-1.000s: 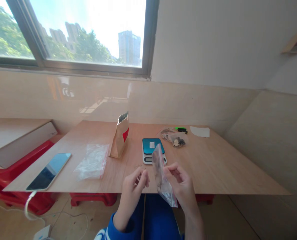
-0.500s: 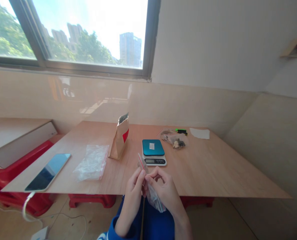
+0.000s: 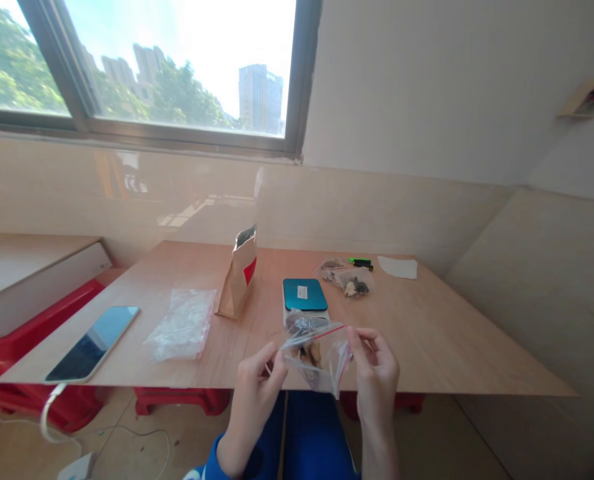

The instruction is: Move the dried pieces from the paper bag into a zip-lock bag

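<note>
A clear zip-lock bag [image 3: 329, 360] with a red zip line is stretched between my hands over the table's front edge, with brownish dried pieces inside. My left hand [image 3: 259, 383] pinches the bag's left side. At its right corner, by the zip, my right hand [image 3: 378, 367] has thumb and fingers closed on the plastic. Just behind the bag is a kitchen scale [image 3: 304, 300] with a teal plate and nothing on it; the bag covers its display.
An upright kraft paper pouch [image 3: 237, 280] stands left of the scale, near a pile of clear plastic bags [image 3: 181, 327] and a phone [image 3: 94, 343] on a cable. Behind right lie filled bags [image 3: 354, 285], a green-black pen or cutter [image 3: 361, 264] and white paper [image 3: 397, 267].
My hands have moved apart and the bag is now spread open between them, raised from near my lap. Its contents now show. The things on the table stay put.
</note>
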Available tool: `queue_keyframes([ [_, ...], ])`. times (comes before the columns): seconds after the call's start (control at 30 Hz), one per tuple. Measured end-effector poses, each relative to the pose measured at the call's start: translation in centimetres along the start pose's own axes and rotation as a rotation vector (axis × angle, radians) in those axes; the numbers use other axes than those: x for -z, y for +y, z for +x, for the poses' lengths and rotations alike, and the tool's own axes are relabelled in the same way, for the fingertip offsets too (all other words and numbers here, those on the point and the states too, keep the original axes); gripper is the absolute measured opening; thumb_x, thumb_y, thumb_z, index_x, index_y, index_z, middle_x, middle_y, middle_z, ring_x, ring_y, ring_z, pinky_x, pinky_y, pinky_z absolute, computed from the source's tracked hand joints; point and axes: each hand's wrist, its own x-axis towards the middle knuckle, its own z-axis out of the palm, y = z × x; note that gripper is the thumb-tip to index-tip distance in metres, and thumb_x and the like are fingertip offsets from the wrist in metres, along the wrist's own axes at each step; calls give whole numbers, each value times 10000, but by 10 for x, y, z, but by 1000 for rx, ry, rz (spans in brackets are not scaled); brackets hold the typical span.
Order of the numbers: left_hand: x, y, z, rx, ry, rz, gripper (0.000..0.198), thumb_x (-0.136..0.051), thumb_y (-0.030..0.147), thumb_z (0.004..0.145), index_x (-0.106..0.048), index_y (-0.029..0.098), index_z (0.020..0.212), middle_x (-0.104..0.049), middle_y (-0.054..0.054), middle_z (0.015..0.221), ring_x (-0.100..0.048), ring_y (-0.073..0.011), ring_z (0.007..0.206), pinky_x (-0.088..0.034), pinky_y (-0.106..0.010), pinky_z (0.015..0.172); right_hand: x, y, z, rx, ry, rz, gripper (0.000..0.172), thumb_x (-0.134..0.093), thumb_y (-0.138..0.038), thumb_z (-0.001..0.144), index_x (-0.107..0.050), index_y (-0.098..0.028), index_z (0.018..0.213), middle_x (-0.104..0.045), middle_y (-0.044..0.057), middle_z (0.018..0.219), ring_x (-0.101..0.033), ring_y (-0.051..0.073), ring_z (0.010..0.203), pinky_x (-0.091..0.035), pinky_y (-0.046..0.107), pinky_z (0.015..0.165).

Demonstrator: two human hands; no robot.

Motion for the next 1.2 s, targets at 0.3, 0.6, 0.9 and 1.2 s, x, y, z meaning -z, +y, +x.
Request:
queue_keyframes([
  [0.3,-21,-30,8,103,-39,-458,428,-431,538,894,-666,192,988,-673,-99,1117,-590,-243,1093,-448,-398,964,-7,-15,-8,-170,-135,369,375,-751,-473,720,-486,-207,731,-538,-54,511,-470,78,413,-380,181,413],
  [0.6,-32,-34,9,363,50,-966,544,-532,543,853,-629,173,1240,-622,-108,1309,-462,-288,1320,-246,-451,1158,-20,-6,-10,-44,-189,268,433,-745,-471,738,-583,-220,1052,-620,-6,838,-561,85,596,-490,204,552],
  [0.9,-19,-48,12,327,155,-876,639,-526,622,819,-590,198,1294,-548,-92,1400,-383,-281,1380,-252,-450,1164,-20,-2,-14,322,-429,-240,173,-581,-260,875,-698,-214,994,-693,68,950,-663,188,873,-547,303,788],
  [1.2,-10,-61,8,10,213,-288,495,-513,504,885,-583,227,1289,-576,-77,1366,-479,-238,1310,-301,-371,1139,-41,6,-21,55,-803,-145,471,-664,-214,806,-581,-259,1267,-604,57,1300,-580,216,1190,-468,354,1025],
])
